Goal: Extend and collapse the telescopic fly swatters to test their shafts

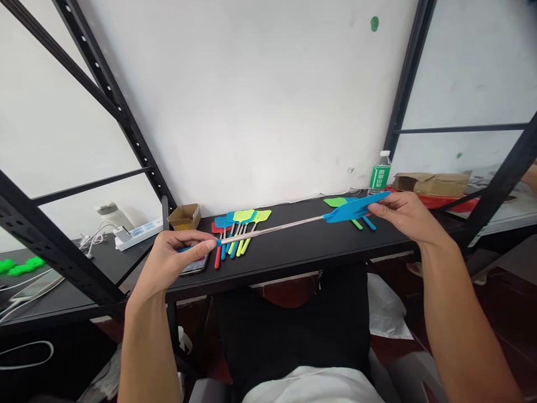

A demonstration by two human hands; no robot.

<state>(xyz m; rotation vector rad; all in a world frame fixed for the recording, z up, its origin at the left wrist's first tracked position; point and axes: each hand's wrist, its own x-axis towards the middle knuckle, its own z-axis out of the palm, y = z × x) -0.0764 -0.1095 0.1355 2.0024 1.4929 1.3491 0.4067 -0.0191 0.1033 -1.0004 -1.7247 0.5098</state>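
Note:
A blue fly swatter with a long, extended metal rod is held level above the table between my two hands. My left hand is closed round its blue handle end, thumb along the top. At the other end my right hand pinches the edge of the flat blue head. Below the rod, on the left, lies a fanned group of several fly swatters in red, blue and yellow-green with short rods. Behind the blue head lie a green fly swatter and another blue one, partly hidden.
A small cardboard box and a phone are near my left hand. A green-labelled water bottle and an open carton stand at the right. Black shelf posts rise on both sides. A power strip lies at the left.

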